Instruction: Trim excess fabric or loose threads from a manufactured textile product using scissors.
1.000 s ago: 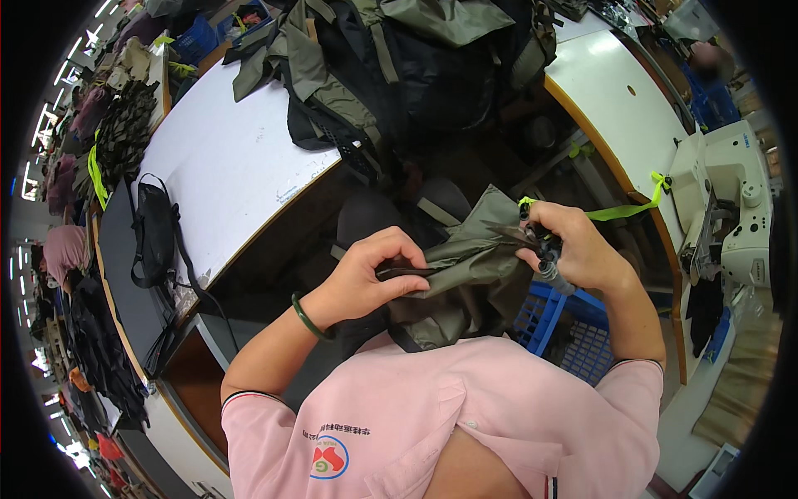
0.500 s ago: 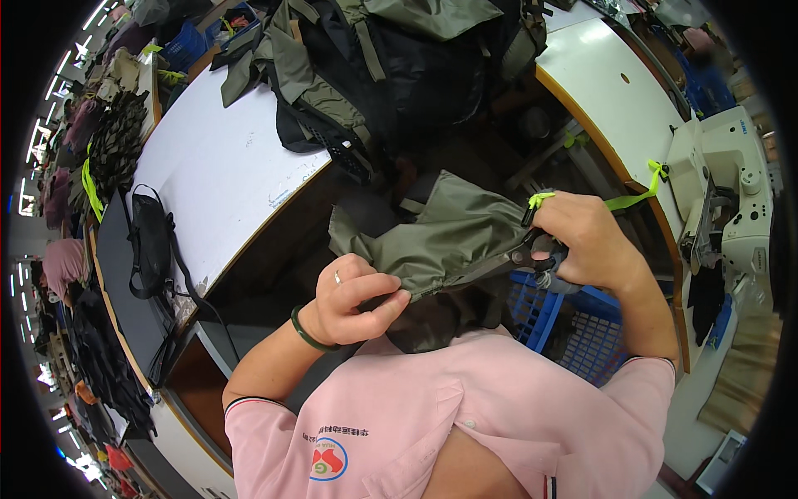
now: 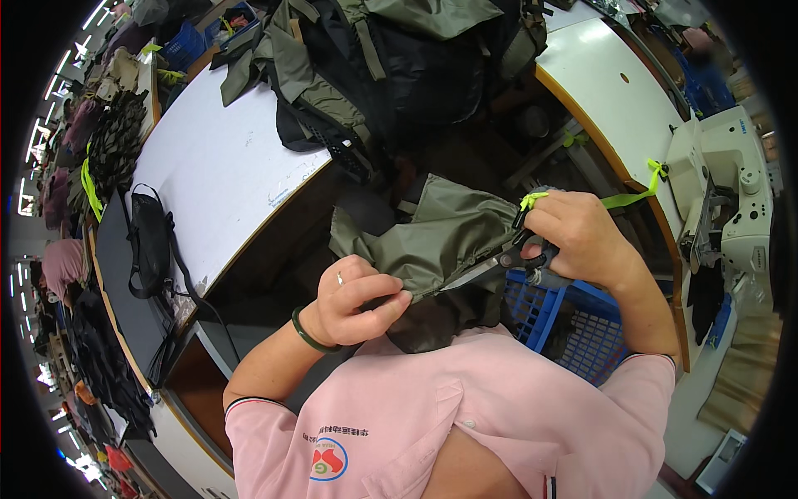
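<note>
Between my hands hangs a piece of olive-green fabric [image 3: 453, 237], loosely folded. My left hand [image 3: 357, 301] pinches its lower left edge between thumb and fingers. In my right hand [image 3: 575, 237] is a pair of scissors [image 3: 504, 260] with dark handles, the fingers wrapped round the grips. The scissors' blades point left along the fabric's lower edge, toward my left fingertips. A neon yellow tie [image 3: 533, 200] sits at the handles, and a yellow-green strap [image 3: 629, 200] runs from near my right hand to the table edge.
Olive and black backpacks [image 3: 416, 75] are heaped at the far side, over a white table [image 3: 224, 158]. A black pouch with a strap [image 3: 151, 241] lies at left. Blue baskets [image 3: 582, 333] stand low at right, near a white sewing machine [image 3: 740, 183].
The scissors have drawn back slightly from the fabric, and more of their blades shows. My right hand has shifted a little left; my left hand keeps its pinch almost unmoved.
</note>
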`<action>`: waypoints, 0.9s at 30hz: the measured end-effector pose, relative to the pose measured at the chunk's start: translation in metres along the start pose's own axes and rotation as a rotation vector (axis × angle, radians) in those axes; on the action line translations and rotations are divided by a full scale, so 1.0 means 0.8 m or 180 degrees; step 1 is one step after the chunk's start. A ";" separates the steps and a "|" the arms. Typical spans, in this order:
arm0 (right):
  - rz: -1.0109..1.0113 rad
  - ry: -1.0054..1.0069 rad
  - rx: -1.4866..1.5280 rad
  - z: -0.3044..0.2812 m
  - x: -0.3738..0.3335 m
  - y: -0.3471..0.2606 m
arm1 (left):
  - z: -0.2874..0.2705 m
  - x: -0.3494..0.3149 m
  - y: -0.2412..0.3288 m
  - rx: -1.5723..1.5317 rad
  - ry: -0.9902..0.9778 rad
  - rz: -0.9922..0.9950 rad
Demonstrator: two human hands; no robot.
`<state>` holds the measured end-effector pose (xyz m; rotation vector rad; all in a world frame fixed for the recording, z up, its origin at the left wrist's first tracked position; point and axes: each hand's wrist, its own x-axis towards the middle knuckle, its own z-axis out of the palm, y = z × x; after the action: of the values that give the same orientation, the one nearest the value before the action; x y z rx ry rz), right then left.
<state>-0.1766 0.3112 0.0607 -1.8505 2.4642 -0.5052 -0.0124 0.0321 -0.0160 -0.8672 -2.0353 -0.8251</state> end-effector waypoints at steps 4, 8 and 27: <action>0.0016 0.0064 -0.0049 0.001 -0.001 0.001 | -0.001 0.002 0.004 -0.0128 -0.0012 -0.0228; 0.0190 0.0255 -0.0022 0.007 -0.002 0.009 | -0.011 0.024 0.007 -0.2040 -0.0287 -0.3271; 0.0279 -0.0567 0.0499 -0.001 0.026 0.014 | -0.009 0.017 -0.004 -0.4697 0.0070 -0.4956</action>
<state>-0.1934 0.2949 0.0621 -1.6449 2.3067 -0.4904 -0.0184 0.0291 -0.0017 0.4382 -1.4686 -3.2464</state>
